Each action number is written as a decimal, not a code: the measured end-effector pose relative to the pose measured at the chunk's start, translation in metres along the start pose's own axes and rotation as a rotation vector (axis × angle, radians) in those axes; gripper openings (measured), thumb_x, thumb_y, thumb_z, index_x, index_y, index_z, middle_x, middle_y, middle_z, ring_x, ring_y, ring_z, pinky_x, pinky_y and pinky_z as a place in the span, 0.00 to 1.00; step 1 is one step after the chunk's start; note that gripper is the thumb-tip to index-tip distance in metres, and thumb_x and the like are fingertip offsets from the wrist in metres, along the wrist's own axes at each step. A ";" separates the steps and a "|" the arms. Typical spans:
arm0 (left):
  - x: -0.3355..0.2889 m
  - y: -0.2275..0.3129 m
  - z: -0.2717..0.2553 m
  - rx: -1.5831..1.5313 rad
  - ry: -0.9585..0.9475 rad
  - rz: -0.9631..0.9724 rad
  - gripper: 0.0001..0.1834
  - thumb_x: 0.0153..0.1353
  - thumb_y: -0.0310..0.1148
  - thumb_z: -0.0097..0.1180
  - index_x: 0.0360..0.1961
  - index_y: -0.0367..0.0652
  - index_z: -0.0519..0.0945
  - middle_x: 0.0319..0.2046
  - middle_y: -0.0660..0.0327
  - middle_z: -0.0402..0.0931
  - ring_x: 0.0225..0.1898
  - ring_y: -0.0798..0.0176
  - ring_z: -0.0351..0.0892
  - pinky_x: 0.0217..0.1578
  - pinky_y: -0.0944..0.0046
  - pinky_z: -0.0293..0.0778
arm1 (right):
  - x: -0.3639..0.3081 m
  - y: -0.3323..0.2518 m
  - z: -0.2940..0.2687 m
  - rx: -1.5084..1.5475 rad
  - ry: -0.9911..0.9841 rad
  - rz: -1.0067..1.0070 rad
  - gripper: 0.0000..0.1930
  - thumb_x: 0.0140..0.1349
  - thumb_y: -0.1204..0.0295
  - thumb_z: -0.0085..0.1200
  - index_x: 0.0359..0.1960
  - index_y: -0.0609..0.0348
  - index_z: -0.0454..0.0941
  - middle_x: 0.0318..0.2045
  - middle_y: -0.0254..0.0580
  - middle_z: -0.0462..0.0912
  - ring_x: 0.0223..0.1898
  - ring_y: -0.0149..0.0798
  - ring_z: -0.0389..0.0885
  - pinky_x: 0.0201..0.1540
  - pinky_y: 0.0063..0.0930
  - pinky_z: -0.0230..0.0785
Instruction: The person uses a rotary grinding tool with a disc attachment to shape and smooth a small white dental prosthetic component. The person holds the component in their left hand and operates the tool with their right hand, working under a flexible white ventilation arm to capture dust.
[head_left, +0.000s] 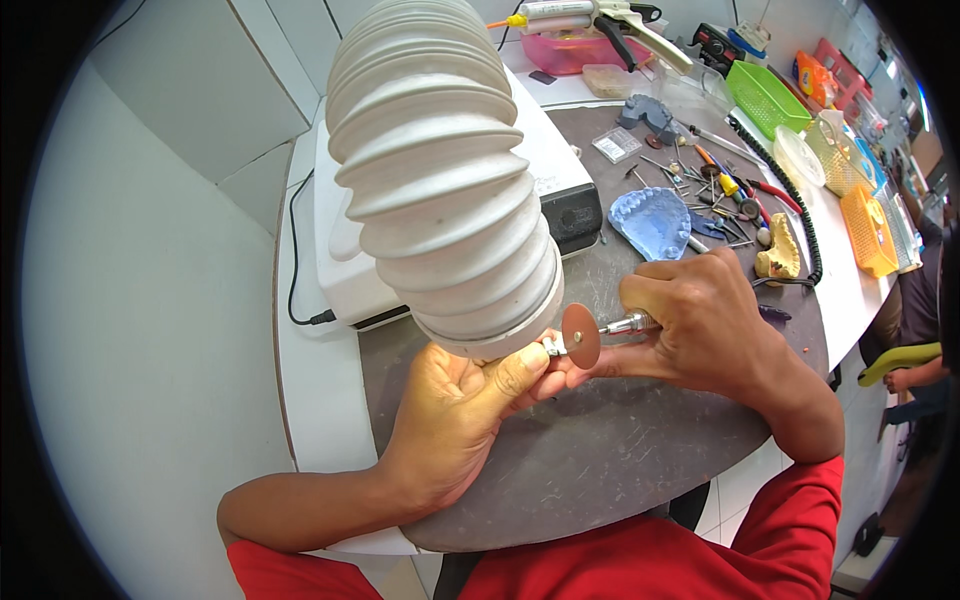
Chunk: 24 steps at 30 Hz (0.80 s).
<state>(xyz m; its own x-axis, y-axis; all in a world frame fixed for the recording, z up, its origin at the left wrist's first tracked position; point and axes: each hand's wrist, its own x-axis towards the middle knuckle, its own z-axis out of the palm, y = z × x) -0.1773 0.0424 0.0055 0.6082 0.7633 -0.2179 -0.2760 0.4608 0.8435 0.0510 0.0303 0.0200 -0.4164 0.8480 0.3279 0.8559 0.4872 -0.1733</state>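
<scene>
My left hand [455, 415] pinches a small metal piece [553, 347] between thumb and fingers, just under the mouth of a white ribbed suction hose [440, 180]. My right hand [700, 320] grips a rotary handpiece [630, 324] whose brown cutting disc [581, 335] meets the small piece. Both hands hover over a dark grey work mat [600, 450]. Red sleeves show at the bottom edge.
A white and black machine [560, 190] stands behind the hose. A blue dental impression [652, 222], a yellowish tooth cast [779, 255], scattered burs and hand tools [715, 190], a coiled black cord [790, 195] and coloured baskets [868, 230] lie at the back right.
</scene>
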 end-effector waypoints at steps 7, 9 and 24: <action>0.001 -0.001 0.000 0.005 0.008 -0.005 0.09 0.69 0.30 0.54 0.45 0.35 0.74 0.42 0.58 0.78 0.43 0.70 0.80 0.49 0.67 0.77 | -0.001 0.000 -0.001 -0.005 -0.002 0.003 0.39 0.50 0.32 0.57 0.08 0.59 0.70 0.09 0.39 0.70 0.09 0.41 0.70 0.15 0.35 0.61; 0.000 0.000 0.001 0.002 0.011 -0.003 0.09 0.69 0.30 0.54 0.45 0.35 0.74 0.42 0.58 0.78 0.43 0.70 0.80 0.49 0.67 0.77 | 0.000 0.000 -0.001 -0.003 -0.003 0.000 0.38 0.50 0.32 0.57 0.09 0.59 0.70 0.09 0.39 0.70 0.09 0.41 0.70 0.15 0.35 0.61; 0.002 0.001 0.001 -0.081 0.000 -0.010 0.10 0.70 0.31 0.52 0.47 0.35 0.73 0.42 0.58 0.76 0.45 0.67 0.79 0.50 0.69 0.79 | -0.002 -0.001 -0.003 -0.006 0.049 0.026 0.35 0.49 0.36 0.62 0.10 0.58 0.71 0.10 0.38 0.71 0.10 0.41 0.72 0.16 0.34 0.63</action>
<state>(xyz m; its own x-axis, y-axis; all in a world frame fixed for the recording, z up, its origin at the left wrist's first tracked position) -0.1759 0.0442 0.0065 0.6112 0.7584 -0.2265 -0.3288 0.5036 0.7989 0.0519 0.0278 0.0226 -0.3785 0.8489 0.3689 0.8680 0.4639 -0.1771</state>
